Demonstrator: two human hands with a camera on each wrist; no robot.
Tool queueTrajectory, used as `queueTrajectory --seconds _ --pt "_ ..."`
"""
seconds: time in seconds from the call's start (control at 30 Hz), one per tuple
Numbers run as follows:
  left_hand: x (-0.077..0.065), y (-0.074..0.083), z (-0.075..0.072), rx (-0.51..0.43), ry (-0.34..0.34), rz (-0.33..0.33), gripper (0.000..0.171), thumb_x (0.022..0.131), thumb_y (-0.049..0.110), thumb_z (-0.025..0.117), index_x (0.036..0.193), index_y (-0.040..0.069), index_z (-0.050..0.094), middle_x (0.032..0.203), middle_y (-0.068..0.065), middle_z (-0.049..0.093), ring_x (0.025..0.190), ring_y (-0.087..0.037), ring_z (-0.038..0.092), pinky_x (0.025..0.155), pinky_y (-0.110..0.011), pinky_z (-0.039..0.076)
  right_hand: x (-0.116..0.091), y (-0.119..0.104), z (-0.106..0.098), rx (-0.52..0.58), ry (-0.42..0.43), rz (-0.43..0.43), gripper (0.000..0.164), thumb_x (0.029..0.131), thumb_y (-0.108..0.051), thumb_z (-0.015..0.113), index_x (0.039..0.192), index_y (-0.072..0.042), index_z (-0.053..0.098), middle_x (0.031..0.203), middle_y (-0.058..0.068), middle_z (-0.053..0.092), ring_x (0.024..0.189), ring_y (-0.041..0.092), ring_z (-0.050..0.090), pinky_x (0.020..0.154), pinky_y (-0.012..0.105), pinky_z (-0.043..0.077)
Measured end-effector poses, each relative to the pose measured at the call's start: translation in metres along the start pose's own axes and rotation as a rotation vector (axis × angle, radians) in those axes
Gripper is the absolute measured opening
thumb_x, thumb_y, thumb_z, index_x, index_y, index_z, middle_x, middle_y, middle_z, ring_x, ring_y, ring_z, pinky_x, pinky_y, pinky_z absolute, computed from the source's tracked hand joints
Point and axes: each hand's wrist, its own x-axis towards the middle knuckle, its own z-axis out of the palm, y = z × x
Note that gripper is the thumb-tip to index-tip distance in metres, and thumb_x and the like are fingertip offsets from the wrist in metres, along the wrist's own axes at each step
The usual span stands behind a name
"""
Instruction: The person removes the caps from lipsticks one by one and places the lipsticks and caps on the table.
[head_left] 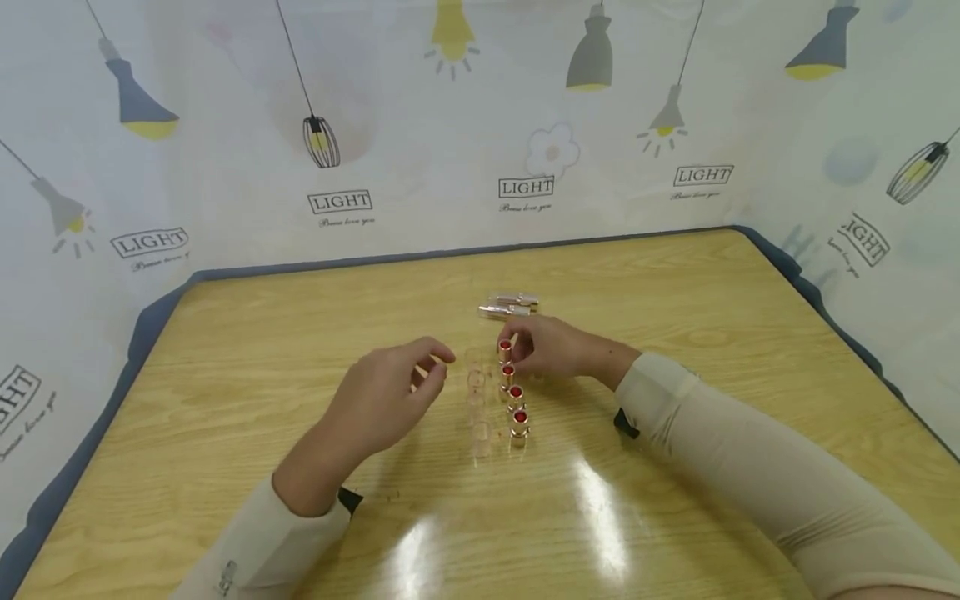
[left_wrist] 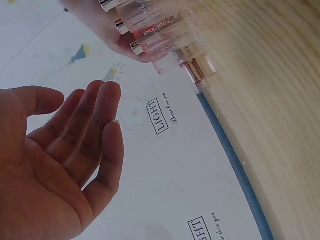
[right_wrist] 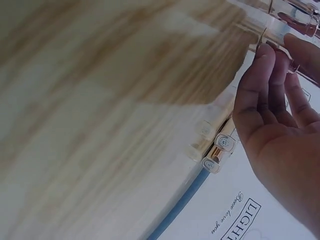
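On a wood-grain table (head_left: 225,350), near the middle: a row of four upright gold tubes (head_left: 520,431) with dark red tops, running from near to far. Just to the left, a parallel row of clear cylinders (head_left: 482,439), hard to count because see-through; in the left wrist view, pinkish with "avocado" lettering on some.

At the far end of the gold row, the right hand (head_left: 553,346). Bends thumb and fingers around the farthest tube (head_left: 506,353) and pinches it.

To the left of the clear cylinders, the left hand (head_left: 382,396). Hovers loosely open above the table, near but apart from them, and holds nothing.

Beyond the right hand, two capped tubes (head_left: 507,312) lying side by side. On both arms, pale sleeves (head_left: 720,442). Behind the table, a white backdrop (head_left: 427,192) printed with hanging lamps and "LIGHT".
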Motion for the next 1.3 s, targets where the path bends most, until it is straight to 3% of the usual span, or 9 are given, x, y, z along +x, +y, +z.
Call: queueTrajectory --seconds 0.23,0.5,0.67,0.83,1.0,1.17,1.3 --pt "-0.001 -0.001 0.001 0.005 -0.013 0.002 0.021 0.101 0.026 0.053 0.114 0.025 0.070 0.097 0.006 0.075 0.078 -0.009 0.068 0.066 -0.029 0.054 0.000 0.002 -0.005 -0.018 -0.047 -0.034 0.030 0.096 -0.007 0.063 0.125 -0.012 0.061 0.104 0.008 0.069 0.093 0.018 0.068 0.076 0.030 0.056" --pt "-0.002 -0.002 0.000 0.005 -0.022 -0.009 0.020 0.102 0.027 0.054 0.114 0.026 0.070 0.097 0.006 0.074 0.079 -0.008 0.067 0.066 -0.028 0.053 0.004 -0.006 -0.027 -0.320 0.191 0.007 0.028 0.097 -0.014 0.066 0.124 -0.007 0.064 0.104 0.010 0.070 0.092 0.024 0.067 0.080 0.039 0.055" --pt "-0.003 -0.004 -0.002 0.000 -0.031 -0.010 0.020 0.102 0.026 0.054 0.115 0.025 0.069 0.098 0.006 0.074 0.080 -0.008 0.068 0.067 -0.029 0.053 0.014 -0.009 -0.027 -0.460 0.222 0.052 0.028 0.097 -0.020 0.067 0.121 -0.006 0.066 0.110 0.012 0.069 0.098 0.026 0.066 0.085 0.041 0.054" --pt "-0.004 -0.005 -0.004 -0.065 -0.056 -0.018 0.018 0.102 0.028 0.055 0.115 0.026 0.069 0.097 0.007 0.074 0.076 -0.006 0.065 0.066 -0.028 0.053 0.026 -0.006 -0.022 -0.578 0.247 0.073 0.026 0.097 -0.023 0.066 0.119 -0.009 0.069 0.107 0.009 0.065 0.088 0.021 0.060 0.078 0.038 0.053" --pt "-0.007 -0.002 -0.005 -0.116 -0.086 -0.013 0.018 0.103 0.029 0.056 0.115 0.026 0.069 0.098 0.007 0.073 0.077 -0.006 0.065 0.068 -0.028 0.054 0.030 -0.001 -0.022 -0.586 0.253 0.090 0.022 0.098 -0.022 0.065 0.116 -0.009 0.068 0.103 0.008 0.063 0.085 0.021 0.058 0.074 0.036 0.051" --pt "-0.010 0.000 -0.007 -0.108 -0.080 0.006 0.018 0.103 0.029 0.056 0.114 0.026 0.070 0.095 0.010 0.072 0.078 -0.007 0.065 0.070 -0.029 0.054 0.031 0.005 -0.023 -0.568 0.241 0.115 0.022 0.098 -0.018 0.064 0.118 -0.011 0.065 0.108 0.008 0.066 0.093 0.023 0.061 0.080 0.039 0.052" --pt "-0.012 0.001 -0.008 -0.107 -0.087 0.003 0.019 0.103 0.030 0.056 0.115 0.026 0.069 0.096 0.009 0.073 0.078 -0.006 0.065 0.070 -0.029 0.054 0.032 0.004 -0.022 -0.587 0.227 0.118 0.017 0.098 -0.017 0.062 0.114 -0.011 0.061 0.103 0.009 0.065 0.089 0.023 0.060 0.077 0.039 0.051"
